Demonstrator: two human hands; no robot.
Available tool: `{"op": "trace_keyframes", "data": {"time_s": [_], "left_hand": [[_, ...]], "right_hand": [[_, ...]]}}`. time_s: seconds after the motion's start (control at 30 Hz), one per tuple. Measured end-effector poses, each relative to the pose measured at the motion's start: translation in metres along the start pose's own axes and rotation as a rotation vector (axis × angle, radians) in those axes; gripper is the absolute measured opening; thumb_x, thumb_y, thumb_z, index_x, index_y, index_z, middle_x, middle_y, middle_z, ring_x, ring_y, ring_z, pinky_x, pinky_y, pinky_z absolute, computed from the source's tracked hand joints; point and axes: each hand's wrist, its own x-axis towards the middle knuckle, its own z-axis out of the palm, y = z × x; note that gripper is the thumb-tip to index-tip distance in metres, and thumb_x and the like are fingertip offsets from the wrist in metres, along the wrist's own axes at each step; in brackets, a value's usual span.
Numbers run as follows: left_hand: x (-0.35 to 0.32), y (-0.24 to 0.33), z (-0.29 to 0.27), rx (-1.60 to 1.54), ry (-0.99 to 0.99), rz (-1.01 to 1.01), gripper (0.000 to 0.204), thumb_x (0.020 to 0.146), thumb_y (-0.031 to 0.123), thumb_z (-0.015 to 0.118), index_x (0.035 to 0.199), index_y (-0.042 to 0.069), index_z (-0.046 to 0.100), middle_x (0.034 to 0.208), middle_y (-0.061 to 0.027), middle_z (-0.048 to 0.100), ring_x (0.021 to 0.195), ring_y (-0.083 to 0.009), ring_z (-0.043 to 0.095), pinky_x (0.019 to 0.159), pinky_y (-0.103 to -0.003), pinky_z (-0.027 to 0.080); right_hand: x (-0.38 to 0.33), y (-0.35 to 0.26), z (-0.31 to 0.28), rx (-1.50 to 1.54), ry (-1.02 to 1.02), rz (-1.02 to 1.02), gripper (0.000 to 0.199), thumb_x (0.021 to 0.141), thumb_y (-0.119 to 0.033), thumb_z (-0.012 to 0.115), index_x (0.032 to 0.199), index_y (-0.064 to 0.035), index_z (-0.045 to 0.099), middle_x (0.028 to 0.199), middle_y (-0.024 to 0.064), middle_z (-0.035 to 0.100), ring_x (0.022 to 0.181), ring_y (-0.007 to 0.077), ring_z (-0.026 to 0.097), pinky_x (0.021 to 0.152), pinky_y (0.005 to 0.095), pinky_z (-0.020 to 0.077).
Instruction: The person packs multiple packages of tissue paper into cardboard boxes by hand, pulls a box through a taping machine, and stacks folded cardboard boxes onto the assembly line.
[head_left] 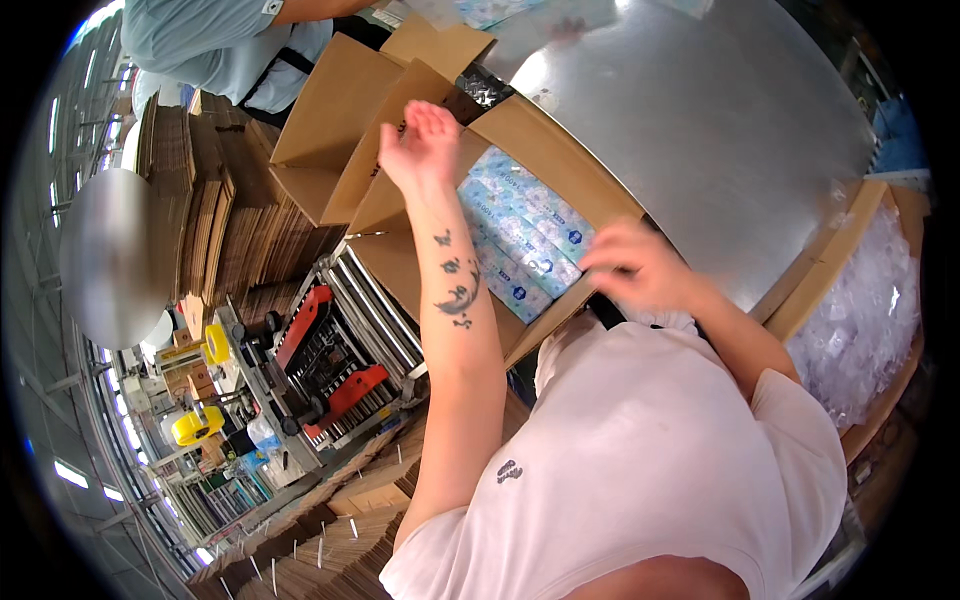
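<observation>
An open cardboard box (560, 150) stands in front of me, with blue flowered soft packs (525, 230) lying in rows inside. My left hand (422, 145) is raised by the box's left flaps, fingers loosely bent and spread from the thumb, with nothing seen in it. Over the right side of the box hovers my right hand (640, 265), blurred by motion. Its fingers are partly apart near the packs' end, and no held thing shows; I cannot tell whether it touches the box edge.
A shiny metal table (690, 130) stretches beyond the box. At right is a carton (835, 250) full of clear plastic bags (860, 320). Stacked flat cardboard (215, 200) and a roller machine with red parts (345, 400) are at left. Another person (230, 50) works at the upper left.
</observation>
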Motion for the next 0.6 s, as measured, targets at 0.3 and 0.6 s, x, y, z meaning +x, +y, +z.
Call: {"op": "trace_keyframes", "data": {"time_s": [0.3,0.6], "left_hand": [[-0.029,0.067,0.08,-0.412,-0.198,0.22,0.044,0.089,0.046,0.038,0.091,0.003,0.048,0.076,-0.0075,0.057,0.069,-0.0194,0.056,0.063,-0.034,0.047],[-0.033,0.066,0.079,-0.482,-0.032,0.293,0.044,0.089,0.046,0.037,0.09,0.004,0.048,0.072,-0.0042,0.057,0.062,-0.0152,0.056,0.058,-0.032,0.047]], "right_hand": [[0.031,-0.06,0.057,0.289,-0.216,-0.208,0.04,0.081,-0.011,0.063,0.119,-0.0102,0.052,0.097,0.0075,0.055,0.093,0.0256,0.05,0.087,0.0392,0.0374],[0.03,-0.069,0.068,0.047,-0.079,-0.39,0.055,0.076,-0.013,0.068,0.128,-0.0097,0.049,0.098,0.0093,0.053,0.089,0.0273,0.05,0.087,0.0426,0.0388]]}}
